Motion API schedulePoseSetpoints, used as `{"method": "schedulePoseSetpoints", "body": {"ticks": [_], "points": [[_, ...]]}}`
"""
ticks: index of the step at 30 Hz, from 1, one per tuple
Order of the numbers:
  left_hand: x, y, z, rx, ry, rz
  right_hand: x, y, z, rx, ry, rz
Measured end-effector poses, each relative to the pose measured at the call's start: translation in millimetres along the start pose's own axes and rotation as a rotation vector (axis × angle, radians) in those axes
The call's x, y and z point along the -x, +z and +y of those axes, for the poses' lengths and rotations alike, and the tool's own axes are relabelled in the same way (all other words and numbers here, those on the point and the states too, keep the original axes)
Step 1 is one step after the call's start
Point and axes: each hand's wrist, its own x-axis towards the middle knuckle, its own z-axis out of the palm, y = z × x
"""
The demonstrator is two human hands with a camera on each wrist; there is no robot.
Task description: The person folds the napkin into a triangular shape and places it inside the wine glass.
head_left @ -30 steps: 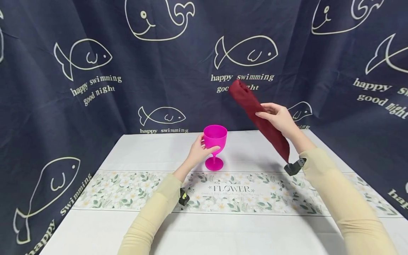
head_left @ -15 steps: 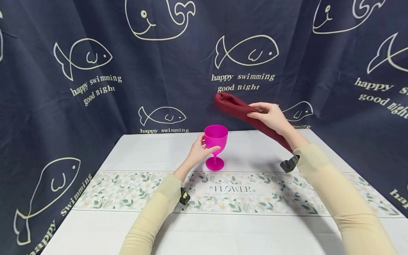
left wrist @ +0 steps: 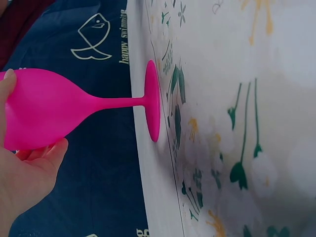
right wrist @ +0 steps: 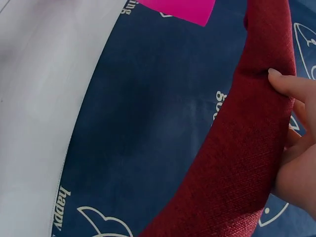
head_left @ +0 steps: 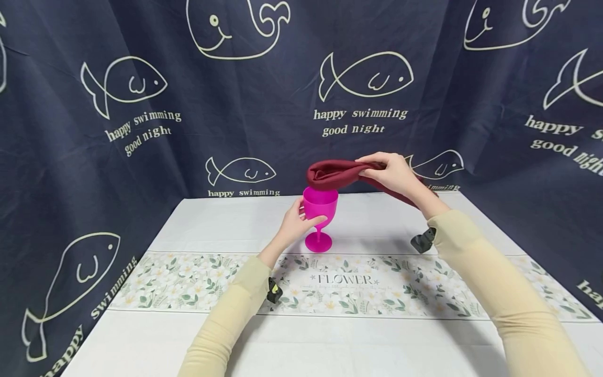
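A bright pink goblet stands upright around the middle of the table. My left hand grips its bowl from the left, the thumb across the near side; the left wrist view shows the goblet with its stem and foot. My right hand pinches a dark red folded cloth between thumb and fingers. The cloth's rolled end hangs just over the goblet's rim and hides its back edge; whether they touch I cannot tell. In the right wrist view the cloth stretches past the thumb.
A white table carries a floral runner printed with the word FLOWER. Behind and at both sides hangs a dark blue curtain with fish drawings. Small black devices are strapped at both wrists.
My right hand has moved left and slightly down, and the cloth has tilted from steep to nearly level, its rolled end coming over the goblet. The left hand and goblet stay put.
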Motion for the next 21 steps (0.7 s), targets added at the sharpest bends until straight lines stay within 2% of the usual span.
{"method": "schedulePoseSetpoints", "body": {"ticks": [15,21], "points": [[2.1,1.0,2.0,-0.009,0.023,0.013,-8.6,7.1,-12.5,0.207,-0.242,0.002],[1.4,1.0,2.2,-0.013,-0.006,0.004,-10.7,8.9,-19.7,0.245,-0.308,-0.013]]}}
